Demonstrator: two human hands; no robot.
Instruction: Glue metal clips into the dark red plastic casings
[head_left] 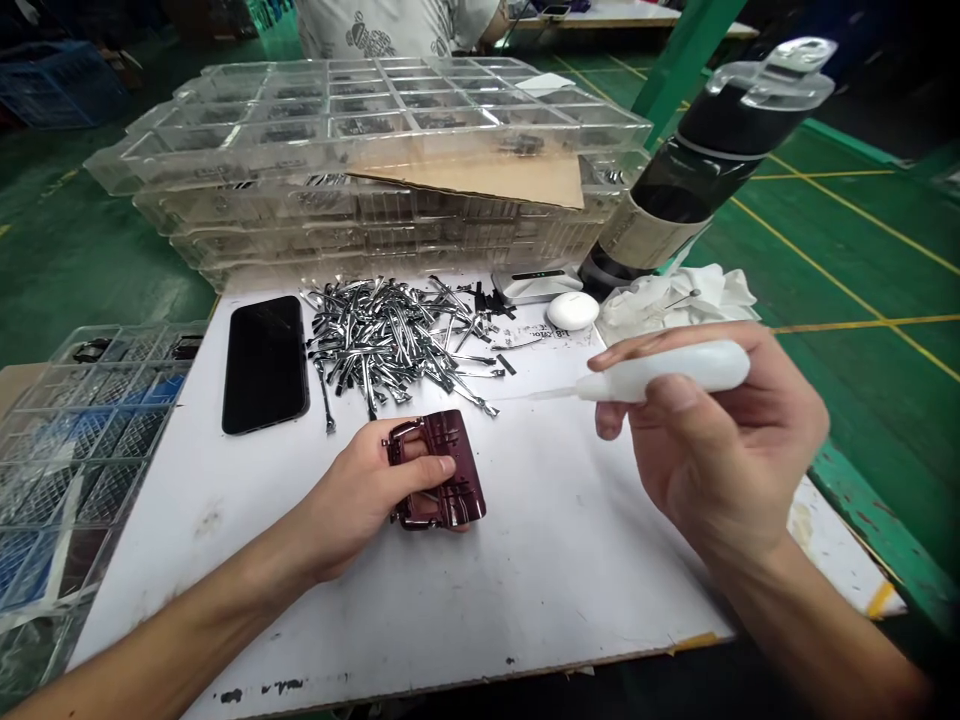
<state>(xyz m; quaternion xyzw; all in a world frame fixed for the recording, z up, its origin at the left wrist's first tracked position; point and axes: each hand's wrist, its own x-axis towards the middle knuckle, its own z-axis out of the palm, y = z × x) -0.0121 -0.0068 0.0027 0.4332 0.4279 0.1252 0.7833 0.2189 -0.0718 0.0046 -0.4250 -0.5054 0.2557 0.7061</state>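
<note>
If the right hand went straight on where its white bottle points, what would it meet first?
Likely the pile of silver strips, though depth is unclear; the right hand may pass above it.

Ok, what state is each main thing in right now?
Maroon part, held in the left hand
White squeeze bottle, held sideways in the right hand
Phone, lying flat, screen dark
Silver strips, loosely heaped
White oval case, looks shut
Drink bottle, lid on
Tissue, crumpled
Clear trays, stacked

From here I see a slim, bare left forearm [217, 600] and right forearm [817, 630], bare left hand [397, 478] and right hand [724, 445], short thumbnails [448, 464].
</note>
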